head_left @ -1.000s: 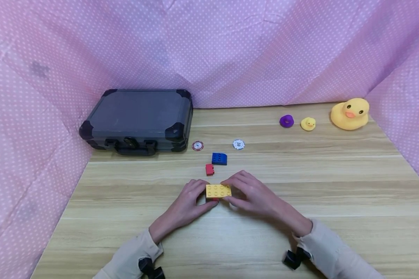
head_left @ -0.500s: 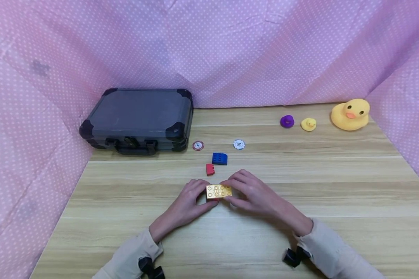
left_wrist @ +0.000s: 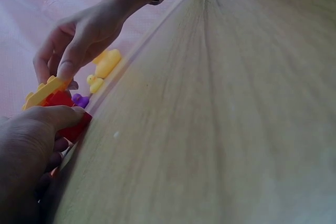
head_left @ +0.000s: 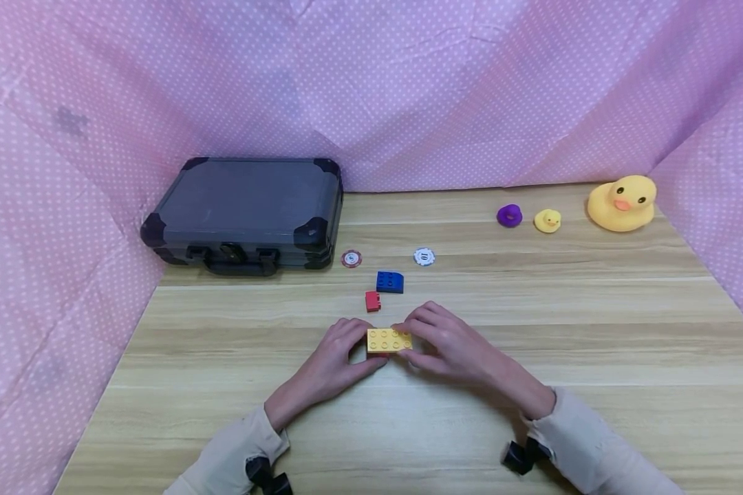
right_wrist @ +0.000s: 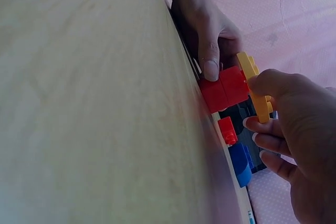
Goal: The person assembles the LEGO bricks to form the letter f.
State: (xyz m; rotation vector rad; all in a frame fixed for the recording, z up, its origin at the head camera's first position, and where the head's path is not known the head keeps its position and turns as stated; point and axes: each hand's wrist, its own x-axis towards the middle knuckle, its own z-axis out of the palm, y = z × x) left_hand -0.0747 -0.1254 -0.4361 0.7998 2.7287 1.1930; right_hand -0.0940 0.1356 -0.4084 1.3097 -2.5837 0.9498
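left hand [head_left: 327, 366]: thumb and fingers gripping the red block stack [right_wrist: 231, 85], two blocks high, on the surface [head_left: 532, 295] in front of the person. right hand [head_left: 450, 345]: fingers pinching the yellow brick [head_left: 389, 340], studs up, at its right end. yellow sits over the stack, overhanging to the right; can't tell if fully seated. just beyond the hands: small red brick [head_left: 372, 301], blue brick [head_left: 390, 282] near it. farther back: red-and-white chip [head_left: 351, 258], white chip [head_left: 424, 256]. dark case [head_left: 248, 199] back left, closed. three ducks, back right: purple duck [head_left: 509, 215], small yellow duck [head_left: 547, 221], big yellow duck [head_left: 622, 204].
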